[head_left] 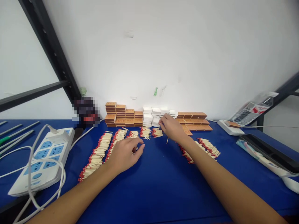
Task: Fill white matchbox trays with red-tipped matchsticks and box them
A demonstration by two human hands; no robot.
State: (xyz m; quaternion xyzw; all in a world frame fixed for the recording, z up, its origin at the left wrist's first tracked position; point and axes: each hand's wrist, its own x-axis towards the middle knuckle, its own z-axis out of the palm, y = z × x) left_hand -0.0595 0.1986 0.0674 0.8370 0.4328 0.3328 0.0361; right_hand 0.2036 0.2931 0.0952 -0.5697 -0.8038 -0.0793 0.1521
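On a blue table [158,180], red-tipped matches lie in long rows [97,155] at the left, small piles [146,132] in the middle and a heap [207,147] at the right. My left hand [125,153] rests knuckles up over the matches, its fingers curled and pinched on something I cannot make out. My right hand [171,127] reaches to the white inner trays [154,115] stacked at the wall, its fingertips closed at one tray. Orange matchbox sleeves [121,114] are stacked left of the trays, and more sleeves [192,119] right of them.
A white power strip [44,158] with looped cables lies at the left. Grey rods [14,132] lie at the far left edge. A black tray [268,152], a white device [230,126] and a plastic bag [253,109] sit at the right. A black shelf frame [51,46] slants above.
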